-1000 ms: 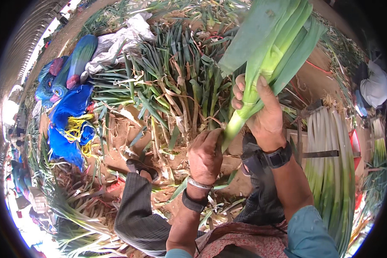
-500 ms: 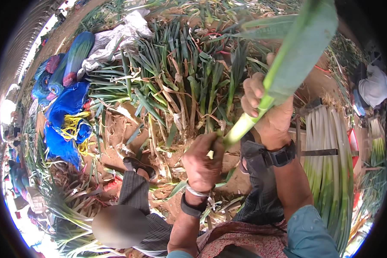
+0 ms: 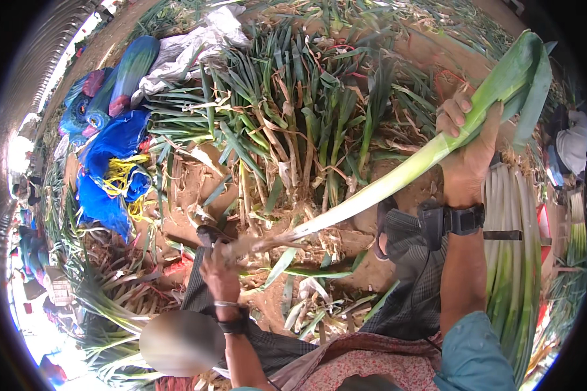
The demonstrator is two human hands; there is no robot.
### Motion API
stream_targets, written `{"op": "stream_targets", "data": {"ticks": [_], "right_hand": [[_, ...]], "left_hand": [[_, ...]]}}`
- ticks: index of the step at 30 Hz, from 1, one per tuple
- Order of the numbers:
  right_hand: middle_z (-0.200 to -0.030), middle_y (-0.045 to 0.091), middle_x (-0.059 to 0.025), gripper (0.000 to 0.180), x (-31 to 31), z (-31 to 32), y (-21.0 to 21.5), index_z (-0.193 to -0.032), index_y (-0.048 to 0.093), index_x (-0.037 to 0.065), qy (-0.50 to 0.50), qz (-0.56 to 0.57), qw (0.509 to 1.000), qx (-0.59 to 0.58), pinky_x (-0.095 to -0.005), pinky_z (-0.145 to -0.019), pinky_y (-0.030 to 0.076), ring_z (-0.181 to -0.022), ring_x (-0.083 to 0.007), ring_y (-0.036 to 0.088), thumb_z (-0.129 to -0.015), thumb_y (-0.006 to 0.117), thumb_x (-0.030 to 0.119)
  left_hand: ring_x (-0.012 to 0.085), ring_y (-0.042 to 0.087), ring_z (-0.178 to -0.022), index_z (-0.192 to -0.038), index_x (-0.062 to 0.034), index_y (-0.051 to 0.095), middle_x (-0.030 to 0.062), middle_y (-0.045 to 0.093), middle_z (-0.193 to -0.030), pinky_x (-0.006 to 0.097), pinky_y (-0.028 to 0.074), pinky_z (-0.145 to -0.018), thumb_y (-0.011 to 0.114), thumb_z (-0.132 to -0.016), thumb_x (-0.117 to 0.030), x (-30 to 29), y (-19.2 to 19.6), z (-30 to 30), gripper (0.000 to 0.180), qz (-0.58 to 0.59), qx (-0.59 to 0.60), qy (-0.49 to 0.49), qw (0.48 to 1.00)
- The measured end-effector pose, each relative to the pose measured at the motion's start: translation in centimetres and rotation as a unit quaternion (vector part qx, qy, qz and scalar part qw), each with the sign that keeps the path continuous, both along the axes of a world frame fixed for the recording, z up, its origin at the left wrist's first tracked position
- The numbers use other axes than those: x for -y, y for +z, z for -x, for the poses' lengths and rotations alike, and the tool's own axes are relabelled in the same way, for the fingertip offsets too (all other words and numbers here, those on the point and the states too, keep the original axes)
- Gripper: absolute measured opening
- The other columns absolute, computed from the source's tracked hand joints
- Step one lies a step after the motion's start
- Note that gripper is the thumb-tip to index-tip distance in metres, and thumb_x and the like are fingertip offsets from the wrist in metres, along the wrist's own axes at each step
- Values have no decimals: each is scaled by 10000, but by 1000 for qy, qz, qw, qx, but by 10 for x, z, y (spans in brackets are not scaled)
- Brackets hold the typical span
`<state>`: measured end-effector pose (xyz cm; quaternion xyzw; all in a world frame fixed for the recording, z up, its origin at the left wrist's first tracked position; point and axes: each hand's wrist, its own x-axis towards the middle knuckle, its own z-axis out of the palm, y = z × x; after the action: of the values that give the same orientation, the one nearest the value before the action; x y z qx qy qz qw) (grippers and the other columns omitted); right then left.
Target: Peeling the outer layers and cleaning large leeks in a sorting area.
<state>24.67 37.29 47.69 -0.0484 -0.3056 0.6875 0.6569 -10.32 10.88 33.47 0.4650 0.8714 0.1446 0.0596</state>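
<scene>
My right hand (image 3: pixel 469 163) is gripping the leek (image 3: pixel 378 186); my left hand (image 3: pixel 220 274), closure unclear, is now reaching its roots (image 3: pixel 275 242), white shaft (image 3: pixel 339 212) showing.

Between left hand (image 3: pixel 220 274) and right hand (image 3: pixel 467 163), meets long white-and-green leek (image 3: pixel 365 193); passes low over brown soil (image 3: pixel 372 274); ahead of left hand, hits dense dark-green leek clump (image 3: pixel 288 107).

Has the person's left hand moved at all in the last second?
Yes. The left hand has moved to the left and a little back toward the body, judged against the blue sheet on the ground, which it is now nearer.
</scene>
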Motion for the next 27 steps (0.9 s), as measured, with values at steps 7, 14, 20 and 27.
{"op": "stream_targets", "data": {"ticks": [7, 14, 20, 27], "right_hand": [[-794, 413, -37, 308, 11, 37, 0, -1000, 438, 99, 2, 12, 1000, 24, -227, -549, 332, -670, -122, 379, -900, 504, 383], [-761, 396, -24, 304, 21, 25, -21, -962, 392, 66, 54, 11, 993, 108, -202, -451, 351, -554, -92, 393, -926, 456, 361], [-693, 433, -60, 450, 23, 34, -36, -1374, 221, 49, 165, -77, 983, 2, -210, -292, 346, -446, -98, 392, -989, 262, 278], [-672, 442, -65, 481, 21, 41, -26, -1381, 199, 40, 244, -136, 960, -20, -220, -265, 340, -428, -132, 419, -985, 265, 306]], "left_hand": [[350, 348, -1234, -1346, -104, 350, 159, 384, -1334, 499, 269, -1021, 662, -746, -219, -122, 64, -172, 686, -269, 94, -307, 908], [204, 608, -771, -965, 6, 562, 85, 604, -817, 325, 485, -650, 581, -790, -57, -141, 18, -205, 187, -282, 476, -370, 746], [45, 460, -438, -939, -21, 571, -7, 531, -607, 191, 349, -363, 630, -830, -241, -97, 74, -168, 253, 58, 813, -301, 494], [33, 470, -468, -1088, -54, 528, -26, 528, -662, 163, 368, -388, 486, -898, -426, -59, 79, -168, 419, 17, 886, -163, 433]]}}
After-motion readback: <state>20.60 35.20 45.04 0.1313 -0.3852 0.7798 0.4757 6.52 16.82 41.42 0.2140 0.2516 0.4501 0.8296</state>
